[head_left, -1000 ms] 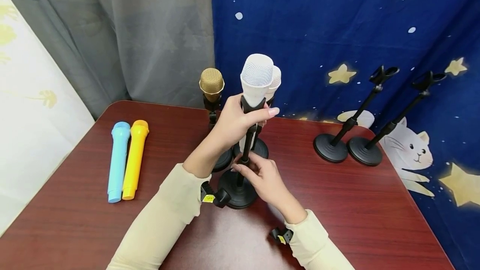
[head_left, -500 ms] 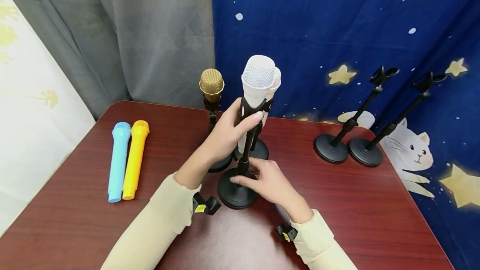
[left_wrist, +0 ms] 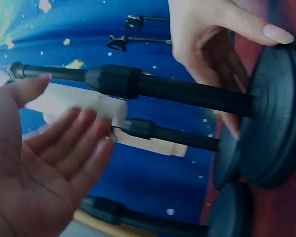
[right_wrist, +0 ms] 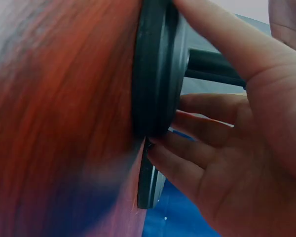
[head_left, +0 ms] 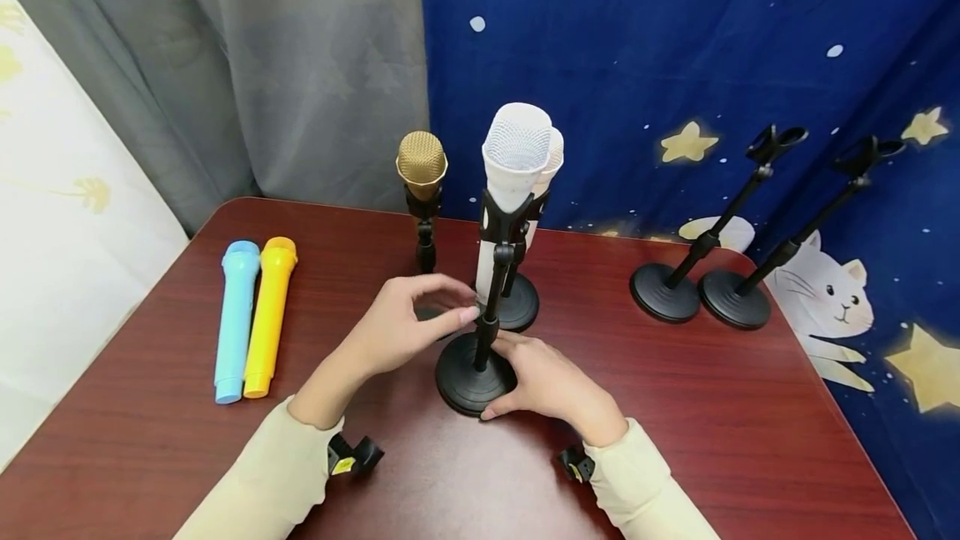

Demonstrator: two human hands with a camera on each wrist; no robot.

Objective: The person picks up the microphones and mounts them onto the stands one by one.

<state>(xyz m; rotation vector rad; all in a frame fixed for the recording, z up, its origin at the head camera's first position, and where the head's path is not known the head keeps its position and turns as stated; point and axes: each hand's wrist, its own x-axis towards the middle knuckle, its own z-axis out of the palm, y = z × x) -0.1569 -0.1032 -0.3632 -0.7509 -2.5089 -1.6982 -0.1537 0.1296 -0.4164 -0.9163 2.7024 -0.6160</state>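
In the head view a white microphone [head_left: 516, 148] sits in the clip of a black desk stand [head_left: 468, 386] that stands upright at the table's middle. My right hand [head_left: 551, 382] grips the round base, its thumb at the near rim and its fingers along the far side, as the right wrist view shows. Beside the pole is my left hand [head_left: 397, 325], fingers loosely spread and holding nothing; in the left wrist view a gap shows between its thumb and fingers. Close behind stand a second white microphone [head_left: 556, 158], partly hidden, and a gold microphone [head_left: 422, 161], both on stands.
A blue microphone [head_left: 237, 323] and a yellow microphone [head_left: 270, 319] lie side by side on the left of the table [head_left: 135, 407]. Two black stands with bare clips, one nearer [head_left: 663, 294] and one farther right [head_left: 733, 301], stand at the back right. Curtains [head_left: 337, 65] hang behind the table.
My left hand has let go of the stand's top below the white microphone and moved down and left. My right hand has slid from the lower pole down to the base.
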